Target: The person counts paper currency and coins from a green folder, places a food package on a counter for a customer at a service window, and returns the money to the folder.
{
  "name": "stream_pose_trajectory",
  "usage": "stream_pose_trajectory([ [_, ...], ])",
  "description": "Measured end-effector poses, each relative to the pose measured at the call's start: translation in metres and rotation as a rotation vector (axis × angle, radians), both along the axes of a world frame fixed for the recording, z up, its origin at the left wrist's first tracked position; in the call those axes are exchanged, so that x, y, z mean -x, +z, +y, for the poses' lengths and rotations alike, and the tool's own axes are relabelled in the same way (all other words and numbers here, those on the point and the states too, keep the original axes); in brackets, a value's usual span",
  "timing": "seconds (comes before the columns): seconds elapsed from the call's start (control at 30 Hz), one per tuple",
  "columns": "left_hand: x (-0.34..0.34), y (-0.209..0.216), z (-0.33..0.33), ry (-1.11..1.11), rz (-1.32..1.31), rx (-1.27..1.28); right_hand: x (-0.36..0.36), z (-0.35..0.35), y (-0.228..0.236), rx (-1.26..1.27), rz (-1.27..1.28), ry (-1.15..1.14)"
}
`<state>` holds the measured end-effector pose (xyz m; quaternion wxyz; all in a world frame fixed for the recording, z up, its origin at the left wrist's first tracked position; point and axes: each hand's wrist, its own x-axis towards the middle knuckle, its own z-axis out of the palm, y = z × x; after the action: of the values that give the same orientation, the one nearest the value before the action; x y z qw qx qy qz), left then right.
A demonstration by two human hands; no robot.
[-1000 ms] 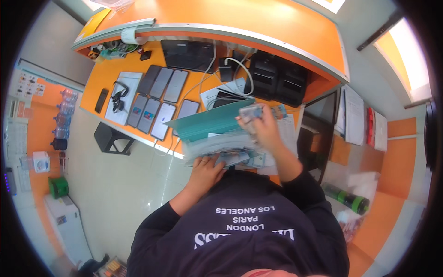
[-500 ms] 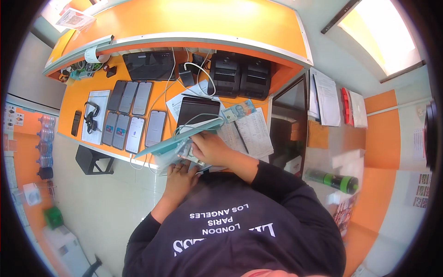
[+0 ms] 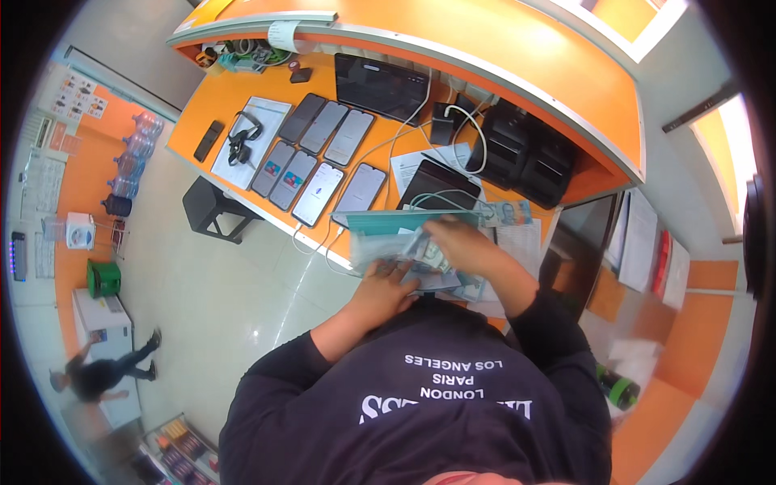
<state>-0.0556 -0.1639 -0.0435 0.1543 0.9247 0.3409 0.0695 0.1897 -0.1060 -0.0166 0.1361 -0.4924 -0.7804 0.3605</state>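
A teal translucent document folder (image 3: pixel 380 234) stands open in front of my chest, at the desk's near edge. From the left, my left hand (image 3: pixel 384 291) is closed on its near side, fingertips at the opening. My right hand (image 3: pixel 459 242) reaches into the folder and pinches some banknotes (image 3: pixel 433 257); how many cannot be made out. Paper and further notes show below that hand. Behind the folder lies a black tablet-like device (image 3: pixel 443 187). A bluish banknote (image 3: pixel 509 212) rests just right of it, on written sheets (image 3: pixel 519 242).
Several smartphones (image 3: pixel 322 192) lie in rows on the orange desk, some with cables. A dark laptop or tablet (image 3: pixel 380 87) and two black printer-like machines (image 3: pixel 525 153) stand under the raised shelf. A black stool (image 3: pixel 218 210) is at the left. A person (image 3: pixel 105 373) walks far off, lower left.
My view has swung left, so the desk sits further right and tilted, and a walking person has come into sight. Both hands stay at the folder, the right still holding banknotes.
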Motion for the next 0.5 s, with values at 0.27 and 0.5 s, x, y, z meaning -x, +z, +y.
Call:
stream_pose_trajectory([
  [0.27,-0.006,0.024,0.011,0.091,-0.225,0.132,0.012,-0.042,-0.037,0.194,0.615,-0.068],
  [0.5,-0.002,0.015,0.003,0.052,0.102,0.205,0.018,-0.021,0.011,-0.067,-0.065,-0.02],
])
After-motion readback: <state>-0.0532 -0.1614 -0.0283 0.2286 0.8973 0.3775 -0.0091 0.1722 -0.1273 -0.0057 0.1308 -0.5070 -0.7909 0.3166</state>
